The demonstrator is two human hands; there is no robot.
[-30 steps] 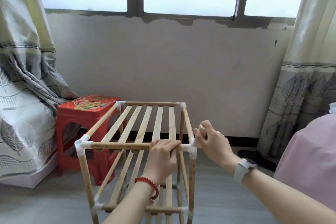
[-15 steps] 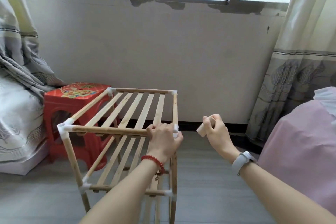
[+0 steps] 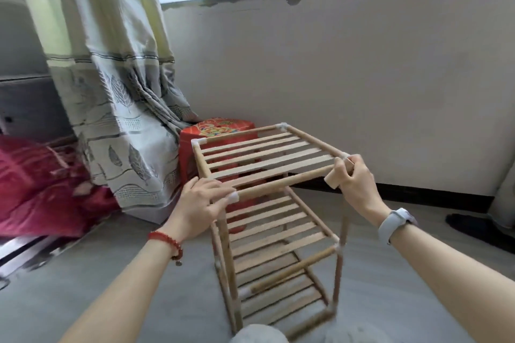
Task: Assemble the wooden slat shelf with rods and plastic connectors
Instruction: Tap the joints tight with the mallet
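Note:
The wooden slat shelf stands upright on the grey floor, with slatted tiers joined by rods and white plastic connectors. My left hand rests on the near left top corner, fingers lying over the front rod beside a connector. My right hand grips the near right top corner and also holds a small pale wooden block in its fingers. A lower front rod slants across the frame beneath the middle tier.
A red plastic stool stands right behind the shelf, against the white wall. A patterned curtain hangs at the left, with red bedding beside it. A dark object lies on the floor at the right.
The shelf has turned, its long side now facing me. My left hand shifted to the near left corner and my right hand, still with the block, took hold of the near right corner. The view swung left.

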